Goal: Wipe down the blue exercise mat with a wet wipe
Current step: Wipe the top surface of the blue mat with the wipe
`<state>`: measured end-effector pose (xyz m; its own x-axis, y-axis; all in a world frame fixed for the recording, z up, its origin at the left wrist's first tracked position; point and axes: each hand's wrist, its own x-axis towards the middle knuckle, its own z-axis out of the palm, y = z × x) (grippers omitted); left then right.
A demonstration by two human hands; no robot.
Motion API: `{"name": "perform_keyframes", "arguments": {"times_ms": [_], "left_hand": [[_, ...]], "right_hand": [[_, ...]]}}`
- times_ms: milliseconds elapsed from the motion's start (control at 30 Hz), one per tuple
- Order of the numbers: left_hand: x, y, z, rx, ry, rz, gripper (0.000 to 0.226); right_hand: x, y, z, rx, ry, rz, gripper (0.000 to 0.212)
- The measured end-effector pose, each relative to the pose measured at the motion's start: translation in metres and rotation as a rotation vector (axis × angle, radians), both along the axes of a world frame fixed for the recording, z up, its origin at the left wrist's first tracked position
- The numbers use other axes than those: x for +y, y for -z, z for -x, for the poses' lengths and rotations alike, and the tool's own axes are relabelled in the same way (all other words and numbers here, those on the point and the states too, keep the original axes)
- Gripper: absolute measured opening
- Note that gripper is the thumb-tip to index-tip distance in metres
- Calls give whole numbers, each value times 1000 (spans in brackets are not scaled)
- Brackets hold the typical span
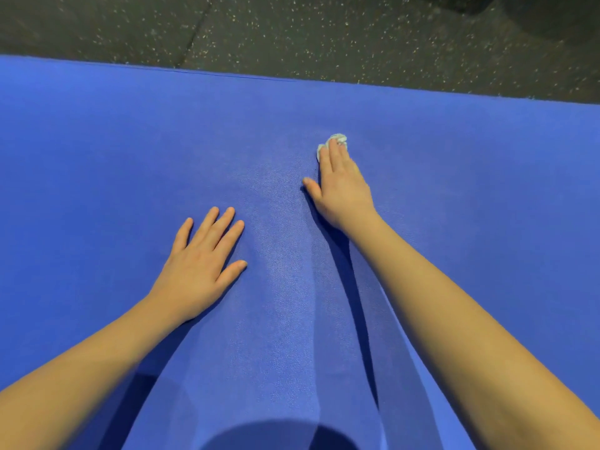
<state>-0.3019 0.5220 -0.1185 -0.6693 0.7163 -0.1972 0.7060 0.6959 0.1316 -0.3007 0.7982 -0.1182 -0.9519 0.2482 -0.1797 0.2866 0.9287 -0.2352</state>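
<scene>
Now the wet wipe (334, 142) — white, crumpled — under right hand (341, 186); blue mat (130, 157).

The blue mat (97, 157) lies flat, open along its far edge and both sides. Near its middle only the flat left hand (198, 264) and the right hand (344, 186) on the wipe (339, 138) stand in the way.

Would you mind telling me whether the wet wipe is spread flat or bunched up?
Bunched up: the wet wipe shows as a small crumpled wad under straight fingers of the right hand.
</scene>
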Motion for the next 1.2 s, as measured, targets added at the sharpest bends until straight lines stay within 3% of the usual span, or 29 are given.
{"name": "perform_keyframes", "arguments": {"times_ms": [67, 233, 367, 433, 600, 667, 800, 900, 1000, 1133, 1200], "left_hand": [[1, 1, 9, -9, -37, 10, 68], [3, 8, 10, 36, -15, 51, 67], [1, 9, 10, 35, -10, 59, 69], [2, 9, 10, 33, -8, 58, 71], [1, 10, 10, 30, -8, 43, 70], [1, 10, 11, 31, -4, 37, 69], [1, 10, 11, 29, 6, 40, 68], [1, 10, 11, 26, 9, 45, 68], [1, 10, 10, 26, 9, 42, 68], [0, 11, 10, 24, 16, 39, 68], [0, 11, 10, 23, 17, 43, 67]], "right_hand": [[-9, -2, 12, 9, 41, 38, 73], [4, 1, 11, -15, -225, -64, 77], [34, -6, 44, -69, 43, -89, 73], [28, -7, 57, -76, 66, -37, 73], [26, -8, 53, -50, -205, -52, 70], [44, -10, 60, -21, -123, -92, 65], [49, -13, 99, -156, 157, -63, 74], [19, -9, 110, -89, -26, 78, 69], [17, -6, 102, -39, -236, -4, 69], [39, -12, 124, -116, 174, -85, 71], [26, -11, 138, -127, 166, -64, 73]]}}
